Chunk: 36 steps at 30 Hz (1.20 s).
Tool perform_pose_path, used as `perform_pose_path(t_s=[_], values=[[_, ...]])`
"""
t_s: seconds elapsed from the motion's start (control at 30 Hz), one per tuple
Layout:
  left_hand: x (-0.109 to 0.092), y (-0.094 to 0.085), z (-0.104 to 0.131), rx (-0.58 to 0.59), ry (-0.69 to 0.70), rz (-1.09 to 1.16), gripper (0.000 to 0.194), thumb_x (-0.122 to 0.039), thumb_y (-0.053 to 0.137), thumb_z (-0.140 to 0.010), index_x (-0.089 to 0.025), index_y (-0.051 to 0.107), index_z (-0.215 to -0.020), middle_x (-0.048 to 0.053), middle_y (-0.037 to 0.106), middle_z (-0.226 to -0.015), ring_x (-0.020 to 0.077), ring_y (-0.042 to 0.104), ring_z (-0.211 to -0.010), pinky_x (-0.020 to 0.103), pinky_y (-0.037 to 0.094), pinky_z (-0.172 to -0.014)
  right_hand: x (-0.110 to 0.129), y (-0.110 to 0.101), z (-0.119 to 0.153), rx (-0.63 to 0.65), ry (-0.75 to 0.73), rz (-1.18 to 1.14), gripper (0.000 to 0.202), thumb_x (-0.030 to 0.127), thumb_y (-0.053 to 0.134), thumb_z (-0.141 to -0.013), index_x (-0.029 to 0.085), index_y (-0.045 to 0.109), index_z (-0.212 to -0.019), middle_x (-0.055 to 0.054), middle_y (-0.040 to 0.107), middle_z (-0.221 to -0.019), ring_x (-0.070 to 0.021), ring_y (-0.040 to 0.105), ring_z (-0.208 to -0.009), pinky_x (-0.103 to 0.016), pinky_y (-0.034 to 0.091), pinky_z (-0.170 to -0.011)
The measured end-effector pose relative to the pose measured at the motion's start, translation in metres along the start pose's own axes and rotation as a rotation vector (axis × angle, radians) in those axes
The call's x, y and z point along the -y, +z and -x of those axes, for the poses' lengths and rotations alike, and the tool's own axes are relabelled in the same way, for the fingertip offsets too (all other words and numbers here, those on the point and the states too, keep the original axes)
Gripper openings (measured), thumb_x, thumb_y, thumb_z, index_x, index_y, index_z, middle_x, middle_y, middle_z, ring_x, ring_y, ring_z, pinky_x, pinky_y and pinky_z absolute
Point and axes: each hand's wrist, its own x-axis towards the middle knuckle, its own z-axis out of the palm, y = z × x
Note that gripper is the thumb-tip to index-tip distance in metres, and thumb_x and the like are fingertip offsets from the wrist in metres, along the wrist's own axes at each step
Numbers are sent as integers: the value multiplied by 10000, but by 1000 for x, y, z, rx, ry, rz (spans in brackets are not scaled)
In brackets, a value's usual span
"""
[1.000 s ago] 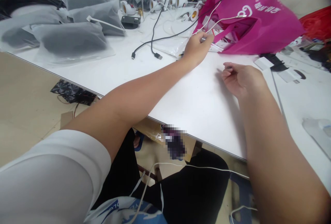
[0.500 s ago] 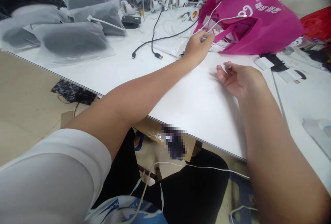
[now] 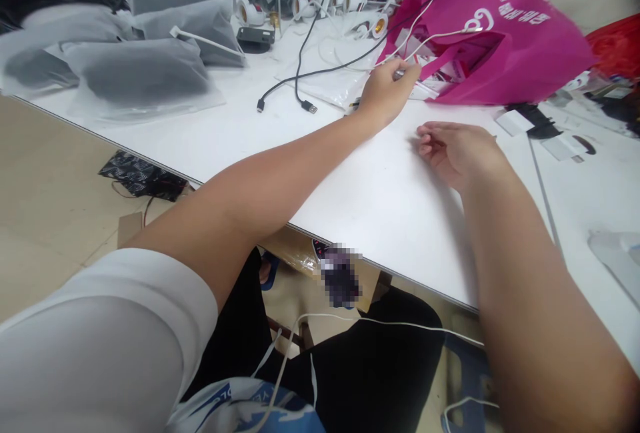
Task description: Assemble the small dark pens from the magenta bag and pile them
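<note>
Small metal connector [image 3: 396, 75] sits pinched in the fingers of the left hand [image 3: 385, 91], at the mouth of the pink bag [image 3: 500, 46] on the white surface [image 3: 320, 153]. A white cable [image 3: 435, 38] runs from it into the bag. The right hand [image 3: 457, 153] rests just beside on the surface, fingers loosely curled and holding nothing visible. Black USB cables [image 3: 300, 96] lie left of the bag, grey pouches [image 3: 135, 73] further left.

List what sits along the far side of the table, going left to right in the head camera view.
Grey bags → black cable → left hand pinching a small metal part → pink bag → red bag.
</note>
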Motion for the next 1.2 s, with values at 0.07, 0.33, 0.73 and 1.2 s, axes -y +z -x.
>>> perform_pose_path(t_s=[0.07, 0.33, 0.73, 1.2], values=[[0, 0, 1, 12, -9, -15, 363, -442, 432, -1198, -391, 788, -1247, -106, 898, -1352, 234, 645, -1337, 500, 493, -1216, -7, 2, -6, -49, -64, 66, 274, -1, 718, -974, 267, 721, -916, -14, 712, -900, -149, 690, -779, -200, 624, -540], [-3, -4, 2, 19, -26, 24, 350, -467, 389, -1250, -390, 725, -1190, -80, 884, -1287, 194, 619, -1265, 410, 523, -1165, -28, 14, -10, -72, -511, 477, 246, 38, 740, -1020, 283, 733, -1005, -15, 773, -1030, -197, 768, -1118, -322, 683, -1022], [6, -3, -13, -265, -6, 492, 384, -245, 662, -1134, -292, 607, -758, -43, 634, -689, 210, 684, -822, 348, 532, -888, -39, -13, -54, -43, -592, 694, 239, 347, 579, -1006, 285, 666, -1219, -141, 845, -1270, -362, 844, -1203, -615, 662, -1141], [5, -14, 7, 127, 328, -115, 213, -295, 684, -1088, -332, 601, -895, 57, 846, -1168, 277, 661, -1096, 454, 487, -1050, -22, -9, -36, -162, -546, 647, 205, 59, 620, -1033, 203, 752, -1095, -118, 863, -1191, -245, 797, -1105, -437, 603, -1104]])
